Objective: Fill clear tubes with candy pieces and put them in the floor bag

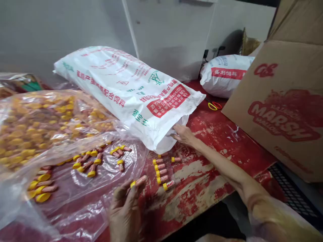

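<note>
My left hand pinches a small tube with a yellow cap and pinkish contents. At the open mouth of a large white printed sack, my right hand reaches to the opening. Its visible fingers are apart, though some tips are hidden by the hand or the sack. Just right of my left hand, several similar capped tubes lie in a column on the red table. More loose tubes rest on clear plastic sheeting to the left.
A clear bag full of yellow-capped tubes fills the left side. Farther back lie another white sack and yellow-and-red-handled scissors. A printed cardboard box stands at right, near a dark crate.
</note>
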